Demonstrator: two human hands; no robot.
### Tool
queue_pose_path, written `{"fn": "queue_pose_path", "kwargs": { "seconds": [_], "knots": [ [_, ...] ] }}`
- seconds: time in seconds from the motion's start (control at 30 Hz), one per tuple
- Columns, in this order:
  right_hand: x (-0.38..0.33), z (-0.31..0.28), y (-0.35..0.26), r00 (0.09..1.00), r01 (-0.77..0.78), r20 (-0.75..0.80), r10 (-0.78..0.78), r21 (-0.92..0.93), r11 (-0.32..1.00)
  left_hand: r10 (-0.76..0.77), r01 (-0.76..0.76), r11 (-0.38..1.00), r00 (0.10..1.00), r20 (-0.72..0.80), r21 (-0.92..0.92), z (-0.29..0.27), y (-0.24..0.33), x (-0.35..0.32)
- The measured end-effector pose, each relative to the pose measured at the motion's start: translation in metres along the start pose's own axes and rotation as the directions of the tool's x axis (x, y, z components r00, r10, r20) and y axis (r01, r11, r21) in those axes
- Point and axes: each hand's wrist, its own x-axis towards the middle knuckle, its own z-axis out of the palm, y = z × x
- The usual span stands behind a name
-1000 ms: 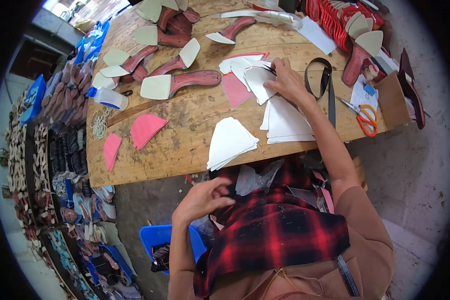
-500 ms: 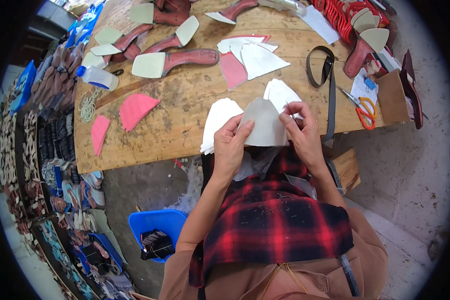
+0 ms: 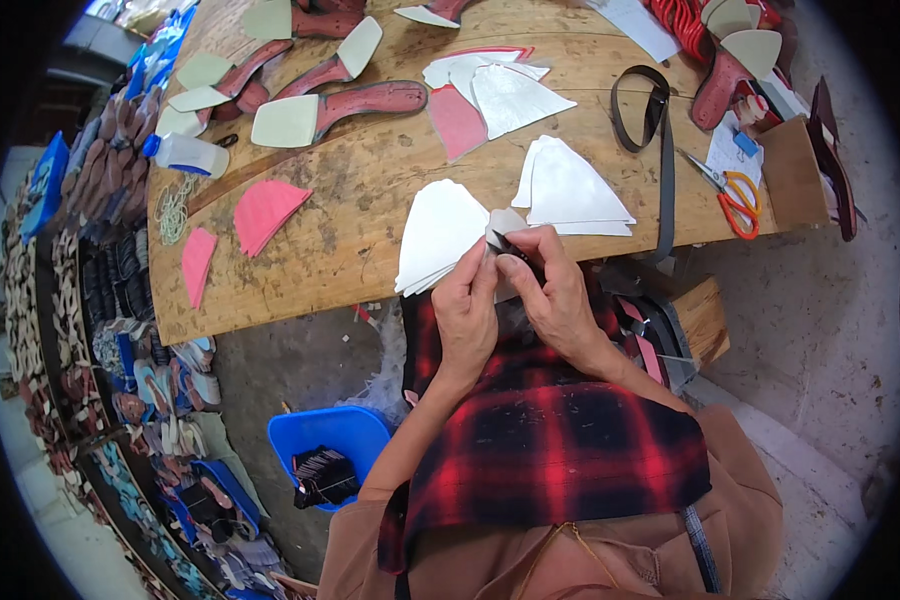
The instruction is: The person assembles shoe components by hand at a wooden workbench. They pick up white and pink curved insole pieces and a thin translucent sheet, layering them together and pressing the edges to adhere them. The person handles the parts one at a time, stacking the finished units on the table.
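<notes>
No words, labels, brands, numbers or signs legible anywhere in view

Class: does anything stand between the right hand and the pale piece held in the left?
Only the dark tool in the right hand, its tip at the pale piece beside the left hand; nothing else visible intervenes.

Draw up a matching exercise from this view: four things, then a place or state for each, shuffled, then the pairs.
1. Grey piece
2. Scissors
3. Bottle
4. Blue bin

A. near the pale string
B. holding a dark bundle
C. at the fingertips of the left hand and right hand
D. orange-handled, on the table's right side

Pairs: 1-C; 2-D; 3-A; 4-B
</notes>
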Motion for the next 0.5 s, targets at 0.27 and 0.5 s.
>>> {"fn": "queue_pose_path", "kwargs": {
  "seconds": [0.27,0.5],
  "knots": [
    [-0.007,-0.001,0.0,0.992,-0.122,0.05,0.115,0.175,0.977,0.088,-0.087,0.985,0.996,-0.006,0.148,0.002,0.003,-0.01],
    [-0.002,-0.002,-0.019,0.978,-0.202,0.028,0.206,0.367,0.908,0.201,-0.196,0.967,0.98,-0.014,0.162,0.001,0.013,0.0]
  ]
}}
